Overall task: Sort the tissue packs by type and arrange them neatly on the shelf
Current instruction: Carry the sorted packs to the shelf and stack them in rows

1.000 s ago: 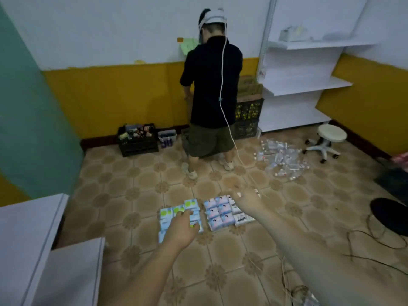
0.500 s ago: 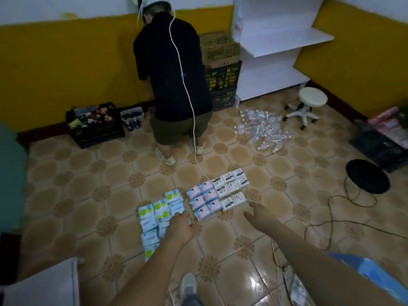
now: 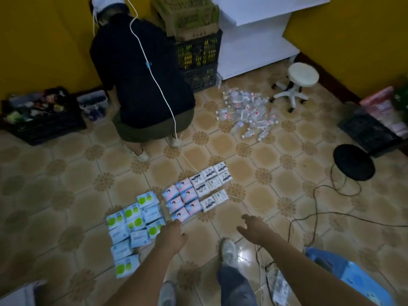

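Three groups of tissue packs lay on the tiled floor (image 3: 66,180), already separated by type: green-and-white packs (image 3: 134,219) nearest the left hand, pink-and-blue packs (image 3: 182,198) in the middle, and white packs with black print (image 3: 210,182) furthest off. Each group sat in close rows, packs touching or nearly so. Sorting therefore appeared largely complete. Shelving appeared not yet begun: the white shelf (image 3: 254,40) at the far wall was well apart from the packs, and none could be seen on the part in view.

The three groups together ran along a diagonal, from near-left to far-right. Individual packs lay flat, faces up, their long sides roughly following that diagonal; the nearest green-and-white packs were blurred and looked less squarely aligned.

The left hand (image 3: 171,236) reached toward the near corner of the pink-and-blue group; whether it touched or held a pack could not be determined. The right hand (image 3: 254,228) hung above bare floor, fingers loose, holding nothing.
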